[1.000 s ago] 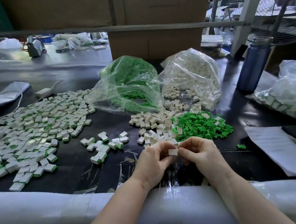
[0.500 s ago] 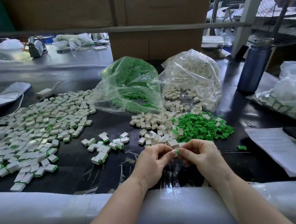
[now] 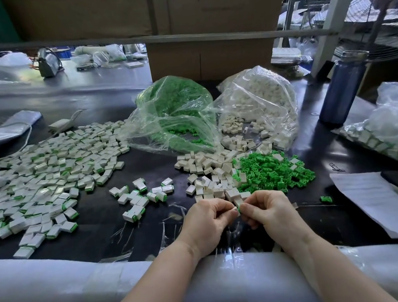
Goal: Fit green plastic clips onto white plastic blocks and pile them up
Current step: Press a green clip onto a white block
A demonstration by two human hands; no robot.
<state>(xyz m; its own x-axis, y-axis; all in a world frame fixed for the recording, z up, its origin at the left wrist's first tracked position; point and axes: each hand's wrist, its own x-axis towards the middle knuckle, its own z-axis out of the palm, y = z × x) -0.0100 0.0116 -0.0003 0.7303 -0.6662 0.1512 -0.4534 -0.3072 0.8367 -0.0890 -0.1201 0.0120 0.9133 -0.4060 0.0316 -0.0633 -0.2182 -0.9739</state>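
— Dark counter [image 3: 149, 162], low centre of the frame: what step is it?

— Fitting. The left hand [image 3: 208, 221] and the right hand [image 3: 268, 211] both pinch one white block [image 3: 238, 202], a green clip [image 3: 239, 209] showing at its lower end.

— And next?

— I think the clip needs a firm push home, then the piece goes to the finished pile [image 3: 42, 176] at left. The block looks small, boxy and matte.

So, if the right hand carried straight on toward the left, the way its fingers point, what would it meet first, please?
Probably the white block pinched between both hands, then at once the left hand's fingertips; the right hand is practically touching them, though depth is unclear.
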